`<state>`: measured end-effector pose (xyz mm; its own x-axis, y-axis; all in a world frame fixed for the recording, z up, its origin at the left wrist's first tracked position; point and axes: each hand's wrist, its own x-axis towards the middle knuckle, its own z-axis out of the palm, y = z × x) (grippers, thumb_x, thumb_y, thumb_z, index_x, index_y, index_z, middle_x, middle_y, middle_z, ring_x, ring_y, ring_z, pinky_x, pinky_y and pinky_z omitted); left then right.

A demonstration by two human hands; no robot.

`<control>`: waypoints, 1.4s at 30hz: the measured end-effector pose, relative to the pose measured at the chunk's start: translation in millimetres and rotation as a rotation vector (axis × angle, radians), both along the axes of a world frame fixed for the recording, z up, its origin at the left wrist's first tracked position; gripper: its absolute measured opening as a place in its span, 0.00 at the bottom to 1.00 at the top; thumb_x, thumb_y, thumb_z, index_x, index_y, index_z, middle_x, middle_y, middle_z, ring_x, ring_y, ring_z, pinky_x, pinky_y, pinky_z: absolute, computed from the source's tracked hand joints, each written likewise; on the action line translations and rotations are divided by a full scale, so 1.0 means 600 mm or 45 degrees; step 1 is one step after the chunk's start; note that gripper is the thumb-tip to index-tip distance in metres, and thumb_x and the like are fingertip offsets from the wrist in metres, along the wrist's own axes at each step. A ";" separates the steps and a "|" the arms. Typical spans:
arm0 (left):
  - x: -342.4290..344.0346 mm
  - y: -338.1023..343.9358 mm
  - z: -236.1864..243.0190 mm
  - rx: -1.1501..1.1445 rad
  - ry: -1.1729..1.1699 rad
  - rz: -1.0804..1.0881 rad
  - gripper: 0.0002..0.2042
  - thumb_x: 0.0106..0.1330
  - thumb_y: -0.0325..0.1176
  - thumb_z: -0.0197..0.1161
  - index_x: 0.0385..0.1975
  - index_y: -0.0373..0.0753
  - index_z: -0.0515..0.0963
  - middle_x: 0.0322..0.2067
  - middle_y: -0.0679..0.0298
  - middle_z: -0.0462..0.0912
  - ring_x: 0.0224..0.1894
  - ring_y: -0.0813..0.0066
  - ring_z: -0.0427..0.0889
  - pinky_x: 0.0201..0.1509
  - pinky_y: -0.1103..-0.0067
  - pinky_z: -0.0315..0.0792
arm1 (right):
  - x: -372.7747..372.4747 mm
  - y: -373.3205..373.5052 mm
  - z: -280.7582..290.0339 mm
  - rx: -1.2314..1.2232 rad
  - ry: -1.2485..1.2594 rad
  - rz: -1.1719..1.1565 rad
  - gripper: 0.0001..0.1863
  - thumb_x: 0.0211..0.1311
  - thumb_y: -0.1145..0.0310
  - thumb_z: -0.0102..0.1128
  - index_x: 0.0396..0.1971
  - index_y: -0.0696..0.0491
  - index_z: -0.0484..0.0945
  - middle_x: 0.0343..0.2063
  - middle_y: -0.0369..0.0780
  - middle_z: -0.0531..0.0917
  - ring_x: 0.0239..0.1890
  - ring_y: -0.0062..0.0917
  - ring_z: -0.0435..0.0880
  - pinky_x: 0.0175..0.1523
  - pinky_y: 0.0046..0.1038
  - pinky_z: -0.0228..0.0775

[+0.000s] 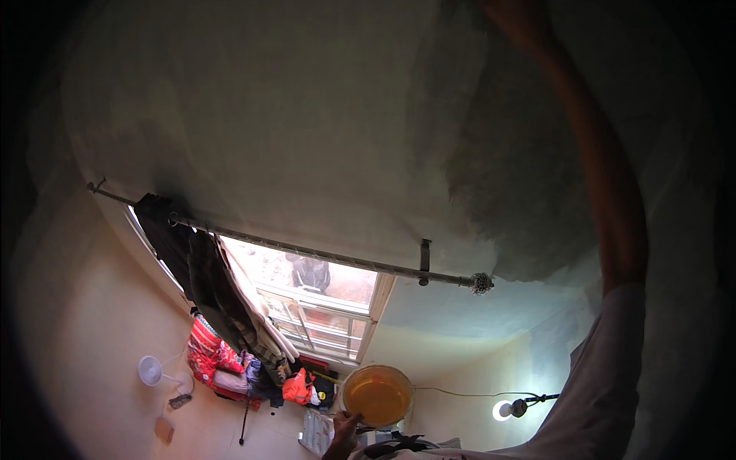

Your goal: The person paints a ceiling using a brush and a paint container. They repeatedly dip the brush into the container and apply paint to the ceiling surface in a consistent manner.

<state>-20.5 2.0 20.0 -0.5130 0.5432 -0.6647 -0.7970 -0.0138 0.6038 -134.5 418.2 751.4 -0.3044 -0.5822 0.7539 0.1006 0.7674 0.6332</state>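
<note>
My left hand [345, 431], at the lower middle, is closed on the rim of a round tub [410, 392]. Orange-brown liquid [376, 397] shows inside the tub. On the right my bare arm rises out of a light sleeve, up along the wall. My right hand [523, 21] is at the top edge, against or close to the wall [291, 100]; its fingers are cut off and dark, so I cannot see what it holds. Below and beside that hand, a darker, wet-looking patch [521, 169] spreads over the wall.
A curtain rod [322, 255] with a beaded end crosses below the patch, and dark curtains [222, 284] hang from its left part. Behind is a bright window [330, 287]. Red and orange cloth items [207, 351], a white lamp [150, 371] and a lit bulb [502, 410] are lower down.
</note>
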 end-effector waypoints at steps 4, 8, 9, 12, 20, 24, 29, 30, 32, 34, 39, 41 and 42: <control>-0.005 0.008 -0.006 -0.022 0.006 -0.081 0.19 0.56 0.25 0.70 0.39 0.37 0.64 0.35 0.56 0.74 0.34 0.60 0.83 0.36 0.56 0.85 | 0.000 0.064 -0.064 0.326 0.057 -0.502 0.20 0.57 0.66 0.69 0.52 0.44 0.82 0.50 0.36 0.84 0.52 0.29 0.83 0.54 0.36 0.77; -0.003 0.013 0.013 0.000 0.006 -0.022 0.19 0.56 0.24 0.71 0.38 0.37 0.64 0.34 0.57 0.73 0.31 0.61 0.83 0.34 0.58 0.86 | 0.018 0.050 -0.163 0.257 -0.176 -0.304 0.29 0.48 0.73 0.72 0.54 0.42 0.79 0.49 0.35 0.84 0.50 0.30 0.83 0.52 0.34 0.78; -0.002 0.015 0.023 0.006 0.010 -0.010 0.19 0.56 0.24 0.71 0.38 0.37 0.64 0.34 0.57 0.73 0.31 0.61 0.83 0.34 0.58 0.86 | 0.029 0.046 -0.179 0.168 -0.259 -0.281 0.31 0.46 0.74 0.72 0.55 0.42 0.79 0.50 0.35 0.84 0.49 0.30 0.83 0.51 0.34 0.78; -0.002 0.006 -0.018 0.006 0.020 -0.059 0.19 0.56 0.25 0.71 0.38 0.37 0.64 0.33 0.57 0.73 0.31 0.60 0.83 0.34 0.57 0.86 | 0.042 -0.003 -0.188 -0.197 -0.470 -0.400 0.20 0.55 0.68 0.69 0.49 0.45 0.82 0.43 0.37 0.86 0.44 0.33 0.85 0.49 0.35 0.78; -0.001 0.014 -0.017 -0.033 0.043 -0.077 0.14 0.59 0.26 0.67 0.43 0.33 0.74 0.36 0.55 0.82 0.34 0.58 0.86 0.39 0.51 0.85 | 0.048 -0.049 0.049 -0.658 -0.172 -0.562 0.12 0.61 0.67 0.66 0.40 0.58 0.82 0.35 0.45 0.85 0.36 0.40 0.84 0.45 0.34 0.75; -0.002 0.004 0.025 0.002 -0.019 0.020 0.19 0.57 0.25 0.70 0.40 0.38 0.64 0.36 0.56 0.74 0.33 0.59 0.84 0.35 0.55 0.86 | 0.016 -0.020 0.018 -0.045 -0.021 -0.258 0.09 0.62 0.67 0.65 0.36 0.57 0.81 0.32 0.45 0.85 0.35 0.39 0.84 0.43 0.36 0.75; -0.002 0.004 0.041 -0.003 0.006 0.037 0.18 0.56 0.24 0.71 0.38 0.37 0.65 0.33 0.59 0.75 0.32 0.63 0.83 0.37 0.59 0.86 | 0.015 0.025 -0.140 0.184 -0.197 -0.292 0.15 0.60 0.67 0.66 0.47 0.51 0.82 0.45 0.39 0.84 0.44 0.32 0.84 0.50 0.33 0.76; -0.003 0.005 0.043 0.020 0.011 0.003 0.18 0.55 0.24 0.71 0.38 0.37 0.65 0.32 0.59 0.75 0.32 0.64 0.83 0.37 0.60 0.86 | 0.029 0.039 -0.173 0.239 -0.225 -0.325 0.18 0.59 0.67 0.67 0.50 0.49 0.83 0.50 0.38 0.84 0.47 0.30 0.84 0.52 0.32 0.76; -0.004 -0.002 -0.043 0.049 0.051 -0.085 0.18 0.58 0.25 0.68 0.44 0.37 0.67 0.36 0.57 0.79 0.35 0.60 0.85 0.37 0.55 0.86 | 0.040 0.076 -0.261 -0.008 -0.329 -0.079 0.23 0.51 0.72 0.69 0.51 0.48 0.82 0.47 0.36 0.84 0.47 0.29 0.83 0.51 0.33 0.77; 0.006 -0.015 -0.077 0.017 0.082 -0.074 0.19 0.59 0.26 0.67 0.48 0.36 0.69 0.38 0.55 0.81 0.37 0.59 0.86 0.37 0.53 0.87 | 0.028 0.034 -0.343 0.145 -0.245 -0.135 0.22 0.52 0.73 0.68 0.50 0.49 0.81 0.44 0.36 0.84 0.45 0.30 0.83 0.48 0.33 0.78; 0.009 -0.011 -0.043 -0.012 0.091 -0.008 0.17 0.59 0.25 0.66 0.47 0.34 0.72 0.39 0.55 0.81 0.38 0.59 0.87 0.37 0.54 0.87 | 0.064 -0.015 -0.478 -0.018 -0.492 -0.319 0.21 0.50 0.73 0.69 0.47 0.48 0.79 0.43 0.34 0.82 0.41 0.26 0.82 0.44 0.29 0.78; 0.010 -0.012 -0.028 0.000 0.022 -0.033 0.16 0.58 0.25 0.66 0.46 0.33 0.73 0.39 0.55 0.81 0.38 0.60 0.87 0.37 0.54 0.87 | 0.075 -0.013 -0.513 -0.130 -0.625 -0.316 0.23 0.48 0.73 0.70 0.47 0.48 0.79 0.44 0.34 0.82 0.40 0.26 0.82 0.43 0.29 0.79; 0.008 -0.012 -0.022 0.006 -0.006 -0.043 0.15 0.58 0.25 0.66 0.45 0.33 0.73 0.39 0.55 0.81 0.38 0.60 0.87 0.38 0.54 0.87 | 0.078 -0.011 -0.522 -0.186 -0.684 -0.312 0.23 0.47 0.72 0.71 0.47 0.47 0.79 0.44 0.34 0.82 0.39 0.26 0.82 0.43 0.29 0.79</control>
